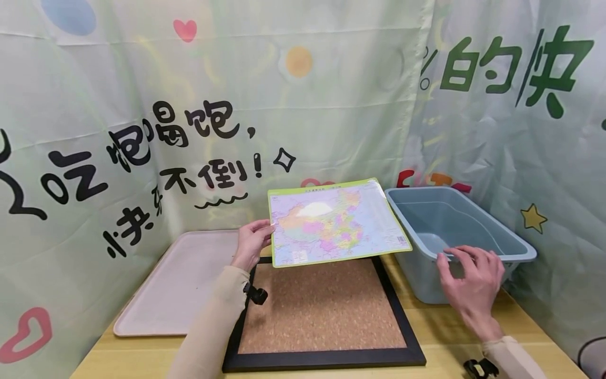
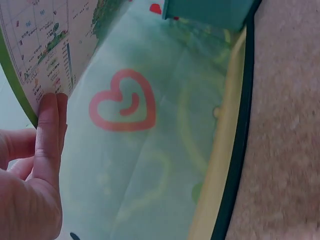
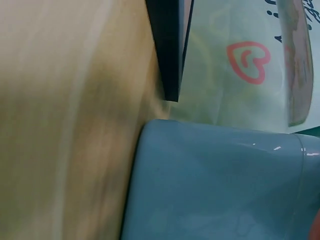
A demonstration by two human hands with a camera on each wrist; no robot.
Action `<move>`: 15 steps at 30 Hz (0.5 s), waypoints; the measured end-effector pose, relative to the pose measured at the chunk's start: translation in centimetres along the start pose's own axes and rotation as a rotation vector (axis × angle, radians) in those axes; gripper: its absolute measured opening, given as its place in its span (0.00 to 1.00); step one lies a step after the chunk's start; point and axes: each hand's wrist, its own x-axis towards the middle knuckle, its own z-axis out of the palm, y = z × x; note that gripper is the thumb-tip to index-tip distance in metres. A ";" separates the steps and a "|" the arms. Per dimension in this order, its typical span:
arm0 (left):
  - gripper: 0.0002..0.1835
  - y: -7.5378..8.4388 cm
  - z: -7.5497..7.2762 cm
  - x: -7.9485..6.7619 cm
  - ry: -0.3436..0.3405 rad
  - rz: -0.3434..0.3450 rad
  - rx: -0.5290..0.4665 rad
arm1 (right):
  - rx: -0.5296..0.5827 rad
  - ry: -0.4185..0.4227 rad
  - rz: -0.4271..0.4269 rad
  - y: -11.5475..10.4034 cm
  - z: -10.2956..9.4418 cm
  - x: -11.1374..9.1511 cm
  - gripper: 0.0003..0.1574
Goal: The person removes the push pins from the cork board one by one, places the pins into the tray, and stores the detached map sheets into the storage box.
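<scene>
My left hand (image 1: 254, 242) pinches the left edge of a green-bordered map sheet (image 1: 326, 226), holding it raised and tilted above a black-framed cork board (image 1: 326, 310). In the left wrist view, fingers of the left hand (image 2: 42, 155) lie against the sheet's other side (image 2: 47, 45), which carries a printed grid and small pictures. At the front rim of a blue-grey plastic tub (image 1: 426, 279) is my right hand (image 1: 475, 279), fingers loosely bent with nothing between them. Whether it touches the rim I cannot tell. The right wrist view shows mostly the tub's outer wall (image 3: 215, 180).
A pale pink tray (image 1: 165, 295) lies left of the cork board, partly behind the left arm. Everything rests on a light wooden table (image 1: 137, 358). A printed cloth curtain (image 1: 331, 131) hangs close behind and at both sides.
</scene>
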 end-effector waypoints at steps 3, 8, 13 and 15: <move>0.15 0.2 0.8 0.1 -0.002 -0.004 0.013 | -0.005 0.013 -0.005 0.1 -0.1 -0.2 0.33; 0.14 0.6 1.2 0.4 -0.002 0.002 0.018 | -0.007 0.030 -0.008 0.2 -0.1 -0.5 0.37; 0.14 0.9 1.0 0.8 0.018 -0.005 -0.033 | -0.012 0.029 -0.005 0.3 0.0 -0.6 0.38; 0.14 1.1 1.0 0.8 0.019 -0.006 -0.055 | -0.013 0.028 -0.007 0.2 -0.1 -0.6 0.39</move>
